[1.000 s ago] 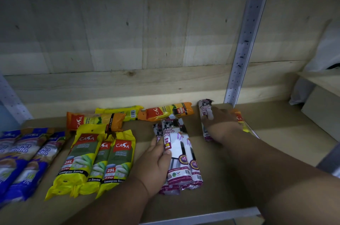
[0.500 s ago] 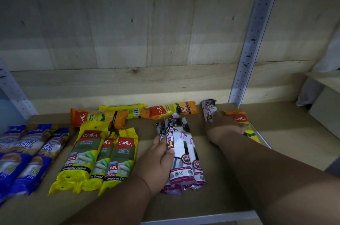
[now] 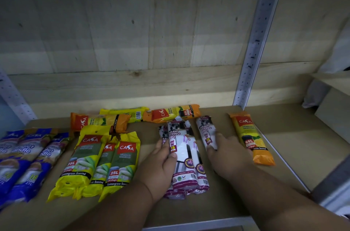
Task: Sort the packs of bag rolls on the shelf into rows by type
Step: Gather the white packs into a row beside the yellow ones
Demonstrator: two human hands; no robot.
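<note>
A cluster of white draw-string bag packs (image 3: 186, 166) lies mid-shelf. My left hand (image 3: 161, 166) grips the left side of this cluster, thumb on top. My right hand (image 3: 228, 154) holds a single white draw-string pack (image 3: 205, 131) just right of the cluster, tilted a little. Three yellow 25L packs (image 3: 106, 162) lie side by side to the left. Blue handle-bag packs (image 3: 24, 157) sit at the far left. Orange 60L packs lie at the back (image 3: 176, 114), (image 3: 98, 122), and one at the right (image 3: 251, 139). A yellow pack (image 3: 125, 114) lies crosswise at the back.
The wooden shelf board (image 3: 284, 147) is bare to the right of the orange pack. A perforated metal upright (image 3: 253, 56) stands at the back right, another (image 3: 13, 96) at the left. A plywood back wall (image 3: 132, 41) closes the shelf. A metal front lip (image 3: 198, 224) edges it.
My right hand has drawn the single white draw-string pack toward the cluster and nearer to me, uncovering the orange pack at the right. My left hand has stayed on the cluster.
</note>
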